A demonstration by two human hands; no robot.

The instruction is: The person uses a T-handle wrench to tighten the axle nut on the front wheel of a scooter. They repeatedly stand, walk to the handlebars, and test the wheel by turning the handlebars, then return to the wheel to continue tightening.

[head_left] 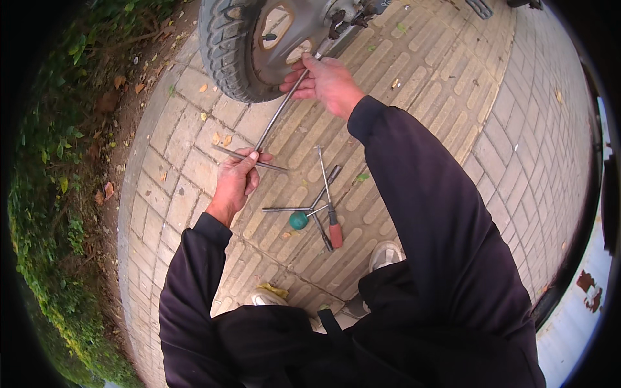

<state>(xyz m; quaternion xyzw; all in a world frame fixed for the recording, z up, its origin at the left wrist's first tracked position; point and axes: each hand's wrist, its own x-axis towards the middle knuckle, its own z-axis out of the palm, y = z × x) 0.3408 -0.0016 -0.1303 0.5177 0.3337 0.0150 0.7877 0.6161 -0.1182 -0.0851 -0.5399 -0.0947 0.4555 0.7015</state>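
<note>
My left hand is closed round the crossbar joint of a long steel T-handle wrench. The shaft slants up and away to a hub area beside a scooter-like wheel. Higher up that shaft, my right hand has thumb and fingers loosely around it, near the wheel. Whether the wrench tip sits on a nut or bolt is too small to tell.
On the paving below my hands lie a three-way wrench, a tool with a green ball handle and a red-handled screwdriver. My shoes stand close by. A hedge runs along the left.
</note>
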